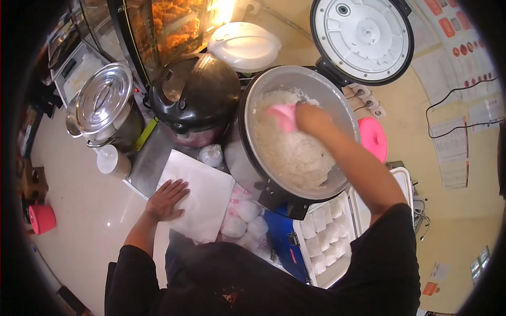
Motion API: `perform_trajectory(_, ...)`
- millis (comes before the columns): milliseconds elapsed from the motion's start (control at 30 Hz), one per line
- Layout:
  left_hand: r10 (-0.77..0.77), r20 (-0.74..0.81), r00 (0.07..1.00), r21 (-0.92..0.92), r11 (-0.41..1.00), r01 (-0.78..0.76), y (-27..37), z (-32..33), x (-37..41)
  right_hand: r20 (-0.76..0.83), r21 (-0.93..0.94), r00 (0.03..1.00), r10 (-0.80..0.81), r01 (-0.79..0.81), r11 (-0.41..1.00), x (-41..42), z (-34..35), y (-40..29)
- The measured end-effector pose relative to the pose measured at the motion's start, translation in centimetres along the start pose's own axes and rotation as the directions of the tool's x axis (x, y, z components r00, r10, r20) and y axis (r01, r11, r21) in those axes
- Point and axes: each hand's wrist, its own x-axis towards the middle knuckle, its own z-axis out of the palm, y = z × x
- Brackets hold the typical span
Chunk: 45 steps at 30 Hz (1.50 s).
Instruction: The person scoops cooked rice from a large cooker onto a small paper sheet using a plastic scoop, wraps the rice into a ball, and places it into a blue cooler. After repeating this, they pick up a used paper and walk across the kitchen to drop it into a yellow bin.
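My right hand [312,118] is inside the large open rice cooker [257,158], closed around a pink scoop [285,116] that touches the cooked white rice [300,158]. Motion blur softens the scoop and my fingers. Flat on a stack of white paper sheets [201,193] lies my left hand [168,200], fingers spread, at the sheets' left edge. To the right of the paper, several white wrapped bundles [234,227] sit in or on clear plastic with red print. One more knotted white bundle [210,155] rests above the paper, beside the cooker.
A blue cooler box [282,237] holds rows of white wrapped packs [322,233]. Left of the cooker stand a closed dark cooker [193,98], a steel pot with lid [104,98] and a white plastic container [112,162]. A lit glass cabinet [174,27] with fried food is behind.
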Motion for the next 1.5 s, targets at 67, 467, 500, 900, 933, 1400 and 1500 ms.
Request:
perform_trajectory(67,0.002,-0.004,1.000,-0.022,1.000,-0.002,-0.2,0.0,0.0,0.037,0.038,0.998,-0.042,0.040,0.998,-1.9,0.0,-2.9)
perform_trajectory(467,-0.009,0.026,1.000,-0.076,0.997,0.011,-0.2,0.3,0.5,0.274,0.140,0.934,-0.230,0.198,0.970,-11.4,0.4,-2.1)
perform_trajectory(500,-0.015,0.030,0.999,-0.076,0.997,0.017,-0.3,0.3,0.4,0.258,0.141,0.937,-0.238,0.207,0.968,-11.7,0.2,-1.8)
perform_trajectory(900,-0.007,0.024,1.000,-0.006,1.000,0.007,-0.3,0.8,0.5,0.311,0.516,0.734,-0.604,0.404,0.755,-10.7,-1.0,7.4)
perform_trajectory(933,-0.005,0.023,1.000,-0.002,1.000,0.005,-0.3,0.8,0.6,0.260,0.582,0.767,-0.586,0.360,0.729,-10.2,-0.9,8.1)
perform_trajectory(1400,-0.021,0.041,0.999,-0.019,1.000,0.022,-0.1,0.3,0.7,-0.053,0.016,0.999,0.007,-0.006,1.000,-7.6,-1.1,5.0)
perform_trajectory(1500,-0.034,0.043,0.999,-0.034,0.999,0.035,-0.1,0.4,0.5,0.121,0.030,0.987,-0.104,0.101,0.994,-9.6,-0.8,2.4)
